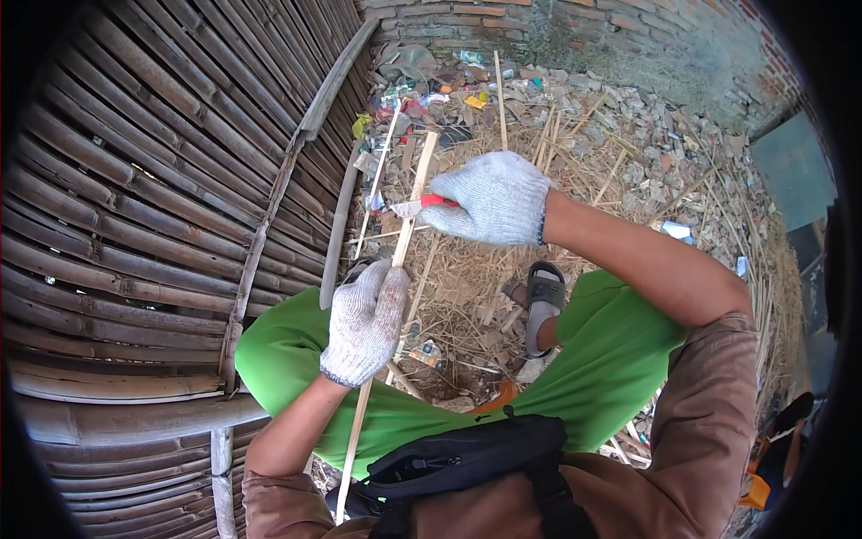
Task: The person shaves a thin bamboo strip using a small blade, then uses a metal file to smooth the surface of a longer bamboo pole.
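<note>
My left hand, in a stained pale knit glove, is closed around a long, narrow bamboo strip. The strip runs from beside my left hip up past my knees, its upper end leaning slightly right. In my right hand, also gloved, is a knife with a red handle. Its short blade points left and lies across the strip, above my left hand. Whether the edge is cutting into the bamboo cannot be made out. My right fingers wrap the handle and hide part of it.
A slatted bamboo wall stands close on my left. Beyond my hands, rubble and litter reach a brick wall. Shavings and loose bamboo strips cover the ground. A black waist bag sits on my lap.
</note>
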Tool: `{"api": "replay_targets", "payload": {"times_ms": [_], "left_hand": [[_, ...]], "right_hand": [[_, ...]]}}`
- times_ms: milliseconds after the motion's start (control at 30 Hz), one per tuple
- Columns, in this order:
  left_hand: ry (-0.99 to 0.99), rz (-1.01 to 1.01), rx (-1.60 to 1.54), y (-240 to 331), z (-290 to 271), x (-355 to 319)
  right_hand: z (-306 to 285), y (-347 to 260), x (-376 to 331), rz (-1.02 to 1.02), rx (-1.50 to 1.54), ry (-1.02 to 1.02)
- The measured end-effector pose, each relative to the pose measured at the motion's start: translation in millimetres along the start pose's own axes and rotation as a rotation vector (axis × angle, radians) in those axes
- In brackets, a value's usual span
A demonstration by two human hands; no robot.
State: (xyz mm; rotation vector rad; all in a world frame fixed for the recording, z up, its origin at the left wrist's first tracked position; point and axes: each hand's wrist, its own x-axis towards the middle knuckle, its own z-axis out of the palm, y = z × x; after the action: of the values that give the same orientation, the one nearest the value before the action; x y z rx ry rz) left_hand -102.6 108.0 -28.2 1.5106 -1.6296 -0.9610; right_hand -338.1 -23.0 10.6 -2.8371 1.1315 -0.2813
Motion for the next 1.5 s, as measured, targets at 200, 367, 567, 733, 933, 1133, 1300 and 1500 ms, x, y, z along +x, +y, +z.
{"api": "replay_targets", "payload": {"times_ms": [200, 367, 567, 733, 933, 1133, 1300, 1500], "left_hand": [[-0.016, -0.101, -0.120, 10.6, -7.2, 9.5], [-0.067, -0.177, -0.174, 8.2, -8.7, 6.5], [-0.106, -0.228, -0.359, 4.2, -6.3, 9.5], [-0.139, -0.323, -0.511, 1.7, -1.8, 8.3], [-0.161, -0.322, -0.711, 14.6, 3.1, 18.5], [-0.176, -0.328, -0.717, 20.6, 6.0, 17.1], [-0.179, -0.303, -0.640, 20.2, 4.5, 14.6], [-0.334, -0.263, -0.615, 31.3, -5.3, -1.9]], "right_hand": [[-4.8, 14.8, 11.3, -0.015, -0.090, 0.133], [-39.9, 101.7, 20.0, 0.538, -0.145, 0.170], [-24.6, 194.6, -49.7, 0.687, -0.030, 0.403], [-8.2, 121.4, -11.3, 0.485, 0.088, 0.031], [-7.1, 42.6, -13.1, 0.106, 0.284, 0.176], [-5.4, 23.3, -18.6, -0.008, 0.078, 0.094], [-12.5, 13.3, -12.8, 0.077, 0.017, 0.076], [-20.9, 104.1, -19.0, 0.417, -0.182, 0.297]]}}
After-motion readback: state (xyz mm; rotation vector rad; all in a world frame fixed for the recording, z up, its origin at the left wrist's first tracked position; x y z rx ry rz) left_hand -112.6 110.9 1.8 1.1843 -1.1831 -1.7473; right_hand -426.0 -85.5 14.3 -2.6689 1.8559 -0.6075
